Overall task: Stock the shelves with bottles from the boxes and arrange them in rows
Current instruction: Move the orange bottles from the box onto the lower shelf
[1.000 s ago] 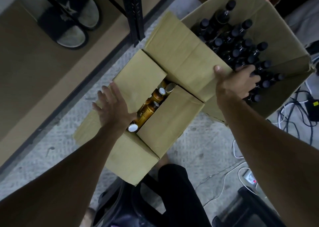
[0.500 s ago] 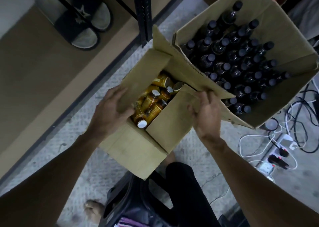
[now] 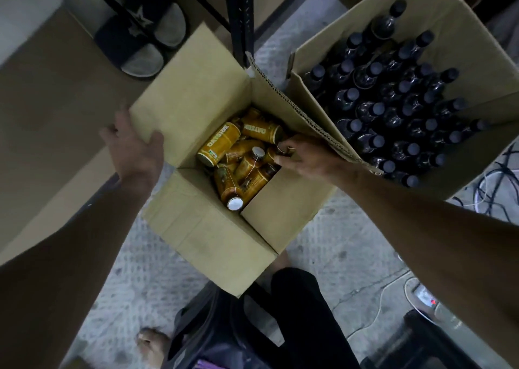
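A small cardboard box (image 3: 213,228) sits open on the floor with several yellow-brown bottles (image 3: 219,144) lying jumbled inside. My left hand (image 3: 134,146) grips the edge of the box's left flap (image 3: 191,99) and holds it folded back. My right hand (image 3: 303,158) reaches into the box from the right and its fingers curl round the neck of a yellow bottle (image 3: 271,153) near the right wall. A larger box (image 3: 477,45) to the right holds several upright dark bottles (image 3: 393,110) with black caps.
A low brown shelf board (image 3: 56,110) lies at the left with a pair of dark slippers (image 3: 140,34) on it. A black shelf post (image 3: 241,17) rises behind the small box. Cables and a power strip (image 3: 424,298) lie on the floor at the right. My knee and bare foot show below.
The small box's flaps have been opened wide. My left hand pulled the left flap outward, and my right hand moved off the right flap down into the box onto a bottle.
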